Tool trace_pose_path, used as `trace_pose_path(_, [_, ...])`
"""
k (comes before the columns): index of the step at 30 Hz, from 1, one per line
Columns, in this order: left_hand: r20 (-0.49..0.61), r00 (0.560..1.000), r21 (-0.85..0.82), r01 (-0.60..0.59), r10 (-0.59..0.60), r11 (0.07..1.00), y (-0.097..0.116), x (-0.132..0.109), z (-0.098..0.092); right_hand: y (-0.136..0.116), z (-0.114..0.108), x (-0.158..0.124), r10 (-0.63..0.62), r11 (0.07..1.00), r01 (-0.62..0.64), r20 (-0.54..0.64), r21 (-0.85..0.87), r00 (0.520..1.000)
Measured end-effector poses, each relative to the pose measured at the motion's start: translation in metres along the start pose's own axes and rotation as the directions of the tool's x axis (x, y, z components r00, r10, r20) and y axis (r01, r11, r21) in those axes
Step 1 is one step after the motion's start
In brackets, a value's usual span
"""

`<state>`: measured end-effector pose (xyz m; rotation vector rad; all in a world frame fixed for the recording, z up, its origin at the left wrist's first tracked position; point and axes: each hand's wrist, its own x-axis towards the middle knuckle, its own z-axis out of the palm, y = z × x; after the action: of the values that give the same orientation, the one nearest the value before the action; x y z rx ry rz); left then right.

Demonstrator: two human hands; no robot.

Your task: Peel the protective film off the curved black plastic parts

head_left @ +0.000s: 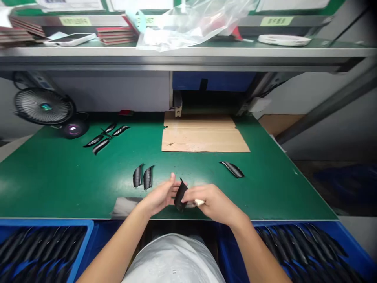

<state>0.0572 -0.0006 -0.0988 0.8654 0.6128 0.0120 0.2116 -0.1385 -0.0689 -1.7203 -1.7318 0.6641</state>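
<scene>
A black curved plastic piece (180, 195) stands nearly upright between my hands, above the near edge of the green table. My right hand (210, 200) is closed on it, fingertips at its right side. A short pale stick-like object (199, 202) is also tucked in that hand; its kind is not clear. My left hand (163, 195) is open on the other side, thumb up and fingers stretched behind the piece. Two similar black pieces (147, 177) lie left of my hands. Another long black piece (232, 169) rests to the right.
Cardboard (203, 135) lies flat at the back of the green table (273, 177). Several black pieces (101, 146) and a fan (44, 106) are at the left. Blue bins (91, 232) of black parts flank me. A shelf (188, 59) crosses above.
</scene>
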Motion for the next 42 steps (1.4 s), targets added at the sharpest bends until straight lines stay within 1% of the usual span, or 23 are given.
trace_pose_path(1, [0.03, 1.0, -0.083, 0.0, 0.002, 0.997, 0.002, -0.001, 0.003, -0.012, -0.001, 0.0, -0.097, 0.995, 0.096, 0.04, 0.025, 0.995])
trace_pose_path(2, [-0.008, 0.998, -0.169, -0.066, 0.065, 0.983, 0.005, -0.001, 0.006, -0.022, 0.0, 0.0, -0.156, 0.987, 0.156, 0.017, 0.034, 0.988])
trace_pose_path(3, [-0.104, 0.98, -0.25, -0.19, 0.169, 0.949, 0.009, -0.003, 0.009, -0.031, 0.002, 0.002, -0.157, 0.987, 0.16, -0.079, 0.031, 0.985])
trace_pose_path(4, [-0.232, 0.93, -0.309, -0.348, 0.285, 0.885, 0.014, -0.004, 0.012, -0.038, 0.006, 0.003, -0.094, 0.994, 0.105, -0.222, 0.037, 0.971])
trace_pose_path(5, [-0.36, 0.851, -0.339, -0.501, 0.382, 0.796, 0.019, -0.007, 0.014, -0.044, 0.011, 0.005, 0.005, 0.997, 0.025, -0.359, 0.078, 0.933])
trace_pose_path(6, [-0.46, 0.768, -0.349, -0.619, 0.447, 0.704, 0.024, -0.01, 0.018, -0.05, 0.017, 0.007, 0.117, 0.987, -0.054, -0.451, 0.151, 0.885])
trace_pose_path(7, [-0.524, 0.698, -0.347, -0.698, 0.488, 0.626, 0.029, -0.014, 0.021, -0.055, 0.023, 0.009, 0.219, 0.965, -0.114, -0.491, 0.236, 0.843])
trace_pose_path(8, [-0.558, 0.652, -0.344, -0.745, 0.514, 0.572, 0.034, -0.019, 0.024, -0.059, 0.03, 0.012, 0.293, 0.939, -0.152, -0.489, 0.308, 0.821])
trace_pose_path(9, [-0.571, 0.632, -0.349, -0.765, 0.525, 0.541, 0.037, -0.025, 0.027, -0.063, 0.035, 0.015, 0.333, 0.919, -0.172, -0.467, 0.354, 0.819])
trace_pose_path(10, [-0.564, 0.636, -0.366, -0.764, 0.526, 0.532, 0.04, -0.03, 0.03, -0.066, 0.039, 0.018, 0.346, 0.91, -0.177, -0.448, 0.376, 0.824])
trace_pose_path(11, [-0.542, 0.655, -0.385, -0.75, 0.526, 0.537, 0.042, -0.036, 0.032, -0.067, 0.043, 0.021, 0.346, 0.908, -0.176, -0.444, 0.381, 0.827])
trace_pose_path(13, [-0.462, 0.706, -0.409, -0.707, 0.537, 0.577, 0.046, -0.045, 0.034, -0.068, 0.045, 0.027, 0.332, 0.914, -0.164, -0.45, 0.372, 0.829])
trace_pose_path(15, [-0.396, 0.738, -0.41, -0.675, 0.547, 0.614, 0.049, -0.051, 0.034, -0.067, 0.046, 0.031, 0.29, 0.923, -0.135, -0.42, 0.36, 0.86])
trace_pose_path(16, [-0.399, 0.738, -0.414, -0.674, 0.544, 0.612, 0.051, -0.054, 0.033, -0.066, 0.046, 0.031, 0.27, 0.925, -0.12, -0.402, 0.36, 0.875])
trace_pose_path(17, [-0.431, 0.728, -0.425, -0.685, 0.533, 0.592, 0.054, -0.055, 0.031, -0.066, 0.046, 0.03, 0.253, 0.926, -0.108, -0.383, 0.361, 0.888])
trace_pose_path(19, [-0.54, 0.69, -0.46, -0.722, 0.482, 0.517, 0.059, -0.059, 0.027, -0.066, 0.049, 0.026, 0.219, 0.93, -0.086, -0.352, 0.357, 0.91])
trace_pose_path(21, [-0.621, 0.663, -0.49, -0.745, 0.418, 0.454, 0.063, -0.063, 0.024, -0.068, 0.055, 0.02, 0.2, 0.935, -0.075, -0.34, 0.347, 0.919])
trace_pose_path(24, [-0.669, 0.651, -0.515, -0.754, 0.358, 0.408, 0.066, -0.067, 0.023, -0.072, 0.063, 0.014, 0.199, 0.943, -0.079, -0.356, 0.325, 0.913])
trace_pose_path(27, [-0.69, 0.641, -0.527, -0.763, 0.337, 0.374, 0.067, -0.07, 0.025, -0.078, 0.066, 0.015, 0.197, 0.941, -0.081, -0.339, 0.328, 0.92])
trace_pose_path(32, [-0.702, 0.623, -0.507, -0.777, 0.345, 0.373, 0.066, -0.07, 0.029, -0.085, 0.057, 0.018, 0.228, 0.934, -0.147, -0.228, 0.324, 0.946])
trace_pose_path(35, [-0.704, 0.602, -0.472, -0.793, 0.377, 0.385, 0.064, -0.071, 0.03, -0.087, 0.053, 0.017, 0.265, 0.928, -0.2, -0.177, 0.315, 0.948])
trace_pose_path(38, [-0.713, 0.578, -0.425, -0.806, 0.397, 0.412, 0.062, -0.072, 0.03, -0.088, 0.052, 0.018, 0.295, 0.931, -0.24, -0.178, 0.277, 0.939])
trace_pose_path(42, [-0.732, 0.546, -0.372, -0.822, 0.408, 0.432, 0.06, -0.073, 0.032, -0.091, 0.052, 0.02, 0.294, 0.95, -0.261, -0.207, 0.173, 0.933])
